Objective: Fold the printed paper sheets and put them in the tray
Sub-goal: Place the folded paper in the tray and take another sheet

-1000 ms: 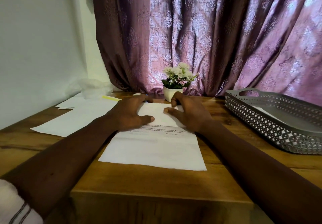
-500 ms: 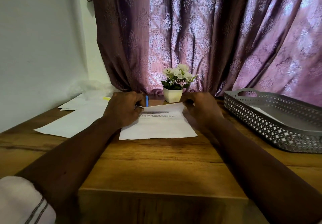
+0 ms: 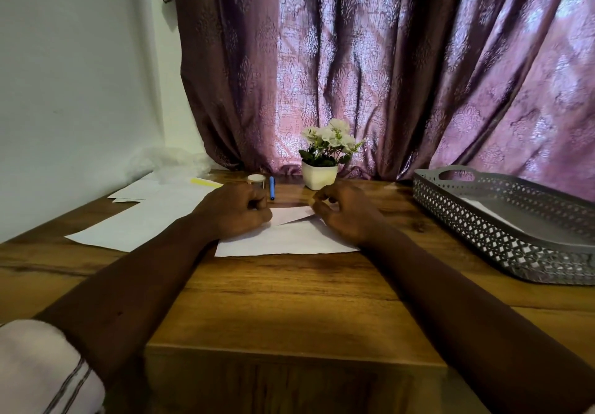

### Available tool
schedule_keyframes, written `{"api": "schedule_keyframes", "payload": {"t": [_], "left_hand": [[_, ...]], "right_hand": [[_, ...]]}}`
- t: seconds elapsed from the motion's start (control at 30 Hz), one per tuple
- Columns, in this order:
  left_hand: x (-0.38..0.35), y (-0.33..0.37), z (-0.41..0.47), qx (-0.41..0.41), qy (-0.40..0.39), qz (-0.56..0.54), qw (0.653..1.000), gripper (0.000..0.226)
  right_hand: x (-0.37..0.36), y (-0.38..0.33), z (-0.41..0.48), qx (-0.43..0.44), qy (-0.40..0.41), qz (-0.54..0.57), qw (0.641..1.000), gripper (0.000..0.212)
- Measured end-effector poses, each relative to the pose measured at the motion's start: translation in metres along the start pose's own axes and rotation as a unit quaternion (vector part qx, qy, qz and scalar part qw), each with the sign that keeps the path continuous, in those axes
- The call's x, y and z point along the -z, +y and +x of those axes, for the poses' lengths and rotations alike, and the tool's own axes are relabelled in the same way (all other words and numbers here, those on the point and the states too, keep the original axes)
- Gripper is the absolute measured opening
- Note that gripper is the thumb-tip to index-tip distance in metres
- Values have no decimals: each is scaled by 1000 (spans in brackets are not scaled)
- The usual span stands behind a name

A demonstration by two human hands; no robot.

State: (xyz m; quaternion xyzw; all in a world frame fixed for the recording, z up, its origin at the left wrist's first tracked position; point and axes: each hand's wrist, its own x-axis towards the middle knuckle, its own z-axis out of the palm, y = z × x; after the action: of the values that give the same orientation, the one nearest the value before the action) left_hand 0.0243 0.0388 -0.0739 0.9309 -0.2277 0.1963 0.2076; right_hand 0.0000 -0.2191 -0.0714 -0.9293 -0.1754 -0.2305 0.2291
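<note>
A white paper sheet (image 3: pixel 286 241) lies folded on the wooden table (image 3: pixel 289 297) in front of me. My left hand (image 3: pixel 236 210) pinches its far left edge and my right hand (image 3: pixel 346 214) pinches its far right edge; the upper layer is lifted a little between them. More white sheets (image 3: pixel 141 220) lie spread to the left. The grey perforated tray (image 3: pixel 502 220) stands at the right with a white sheet inside.
A small white pot of white flowers (image 3: pixel 322 162) stands at the back centre. Next to it lie a blue pen (image 3: pixel 272 188) and a small round white object (image 3: pixel 256 179). A purple curtain hangs behind, and a white wall is on the left.
The sheet's near half went over onto the far half. Both hands moved from pressing the sheet flat to gripping its far edges.
</note>
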Motion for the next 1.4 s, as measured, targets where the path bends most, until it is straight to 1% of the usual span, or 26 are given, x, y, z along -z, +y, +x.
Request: {"api": "schedule_keyframes", "payload": {"t": [0.07,0.1,0.17,0.23,0.27,0.4,0.47,0.53,0.6,0.67,0.7,0.77,0.8,0.87,0.9,0.93,1.0,1.1,1.17,1.23,1.27,1.33,1.4], "left_hand": [[0,3,1,20,17,10,1000,49],[1,5,0,29,22,20,999,53],[0,6,-1,35,7,48,998,46],[0,7,-4,30,-18,70,997,38],[1,8,-4,31,-31,71,996,39],[4,12,-3,44,-67,56,995,57],[6,12,-1,55,-80,44,994,61],[7,13,1,67,-97,39,992,61],[8,14,2,73,-97,6,993,59],[8,17,0,57,-76,-29,995,53],[9,18,-1,45,-57,-28,997,49],[10,18,0,10,13,9,1000,41],[10,17,0,-12,60,27,998,36],[12,17,0,-54,139,36,988,25],[13,18,-1,-69,161,36,984,21],[15,20,-2,-79,170,37,981,20],[16,24,-5,-92,156,54,982,19],[13,26,-9,-83,85,77,990,15],[10,27,-11,-54,19,71,996,15],[8,28,-10,-29,-22,63,997,12],[7,28,-10,-22,-30,65,997,15],[5,29,-9,-27,-29,73,997,24],[2,30,-8,-48,-20,58,997,23]], "right_hand": [[-4,-2,3,-6,-26,-8,1000,28],[-5,-2,3,-12,-41,-13,999,24],[-5,2,3,-18,-72,-4,997,15],[-3,4,3,-26,-82,13,996,23],[-3,6,4,-29,-83,14,996,29],[-6,9,5,-72,-116,-9,991,55],[-7,7,4,-83,-128,-7,988,66],[-4,5,5,-74,-127,-17,989,69],[-4,4,6,-64,-125,-30,990,67],[-5,4,5,-61,-114,-23,991,67],[-6,4,6,-54,-96,-15,994,68],[-7,5,7,-31,-38,0,999,63],[-6,4,7,-17,-6,9,1000,54],[0,2,7,13,62,23,998,30],[3,2,6,23,83,27,996,19],[6,1,4,28,88,27,995,15],[9,-1,-1,25,69,13,997,15],[8,-2,-6,3,-11,-1,1000,15],[5,-4,-7,-31,-62,30,997,7],[2,-5,-7,-47,-71,68,994,12],[2,-6,-6,-43,-70,64,995,14],[0,-9,-6,-14,-76,17,997,17],[-2,-11,-6,7,-98,-21,995,29]]}}
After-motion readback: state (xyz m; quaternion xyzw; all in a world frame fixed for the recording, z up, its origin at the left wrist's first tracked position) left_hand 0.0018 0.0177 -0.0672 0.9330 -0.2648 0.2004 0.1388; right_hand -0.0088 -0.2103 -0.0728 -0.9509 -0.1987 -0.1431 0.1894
